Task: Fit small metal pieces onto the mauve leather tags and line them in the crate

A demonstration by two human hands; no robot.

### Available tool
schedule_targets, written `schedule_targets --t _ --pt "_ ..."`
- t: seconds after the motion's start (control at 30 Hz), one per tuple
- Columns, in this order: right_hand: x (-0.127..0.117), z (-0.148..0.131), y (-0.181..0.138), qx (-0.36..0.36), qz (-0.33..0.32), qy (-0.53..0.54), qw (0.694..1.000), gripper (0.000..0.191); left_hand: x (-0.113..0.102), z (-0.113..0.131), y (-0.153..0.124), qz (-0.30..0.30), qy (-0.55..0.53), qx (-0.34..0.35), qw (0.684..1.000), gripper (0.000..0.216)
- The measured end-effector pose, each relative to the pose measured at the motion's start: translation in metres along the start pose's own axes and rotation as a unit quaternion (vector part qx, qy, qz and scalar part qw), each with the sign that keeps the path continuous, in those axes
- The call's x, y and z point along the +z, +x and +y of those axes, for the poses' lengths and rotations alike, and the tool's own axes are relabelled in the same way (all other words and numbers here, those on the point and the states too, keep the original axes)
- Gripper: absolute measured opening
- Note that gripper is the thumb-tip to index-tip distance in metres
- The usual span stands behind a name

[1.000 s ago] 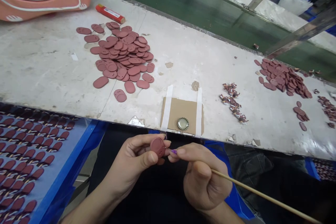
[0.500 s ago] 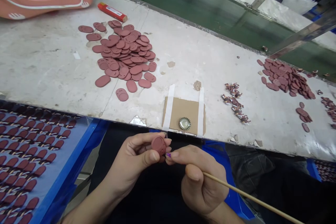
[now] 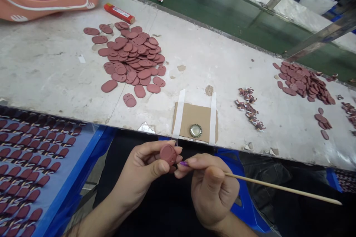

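Note:
My left hand (image 3: pixel 141 172) pinches a small dark-red oval piece (image 3: pixel 168 154) between thumb and fingers, just below the bench edge. My right hand (image 3: pixel 213 189) grips a long thin wooden stick (image 3: pixel 280 189) like a pen. The stick's purple-tipped end (image 3: pixel 183 163) touches the lower right of the piece. The stick's free end points out to the right.
A pile of the same red oval pieces (image 3: pixel 133 57) lies on the white bench (image 3: pixel 50 70). A bottle cap (image 3: pixel 195 130) sits on taped cardboard (image 3: pixel 191 116). Small dark bits (image 3: pixel 249 109) and another pile (image 3: pixel 303 81) lie right. A blue tray of finished pieces (image 3: pixel 30 166) is left. A red lighter (image 3: pixel 119 13) lies far back.
The stick has swung up, its free end rising toward level on the right. Both hands stay together with the tip on the oval piece.

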State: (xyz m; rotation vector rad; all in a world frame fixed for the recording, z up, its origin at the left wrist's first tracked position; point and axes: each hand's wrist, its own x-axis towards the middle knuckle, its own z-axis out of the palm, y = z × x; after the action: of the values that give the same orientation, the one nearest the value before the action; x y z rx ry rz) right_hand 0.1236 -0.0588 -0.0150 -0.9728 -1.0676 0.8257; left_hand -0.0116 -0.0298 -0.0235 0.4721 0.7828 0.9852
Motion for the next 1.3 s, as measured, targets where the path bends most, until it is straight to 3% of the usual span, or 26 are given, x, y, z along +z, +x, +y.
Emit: schedule_targets --t 0.17,0.4,0.63,0.73,0.87,1.03,1.3 --pt "-0.004 -0.003 0.005 -0.031 0.017 -0.037 0.999 0.030 0.002 0.002 0.000 0.004 -0.019 -0.021 1.000 0.023" --pt "-0.009 -0.002 0.006 -0.037 -0.040 -0.056 0.997 0.025 0.004 0.002 0.002 0.033 0.000 -0.018 0.999 0.025" --pt "-0.011 -0.008 0.011 -0.048 -0.100 -0.118 0.987 0.026 0.000 0.000 0.003 0.011 0.006 -0.019 1.000 0.024" --pt "-0.015 -0.006 0.015 -0.058 -0.062 -0.129 0.988 0.028 -0.001 -0.001 0.004 0.027 0.008 -0.028 0.999 0.027" --pt "-0.029 0.005 0.026 -0.073 0.014 -0.254 0.964 0.030 -0.001 0.000 0.006 0.036 -0.001 -0.041 0.999 0.026" --pt "-0.046 0.017 0.037 -0.075 -0.008 -0.315 0.946 0.025 -0.002 0.000 0.007 0.033 -0.021 -0.067 0.997 0.025" --pt "-0.046 0.019 0.040 -0.072 -0.019 -0.344 0.936 0.026 -0.002 0.000 0.008 0.016 -0.042 -0.088 0.995 0.029"
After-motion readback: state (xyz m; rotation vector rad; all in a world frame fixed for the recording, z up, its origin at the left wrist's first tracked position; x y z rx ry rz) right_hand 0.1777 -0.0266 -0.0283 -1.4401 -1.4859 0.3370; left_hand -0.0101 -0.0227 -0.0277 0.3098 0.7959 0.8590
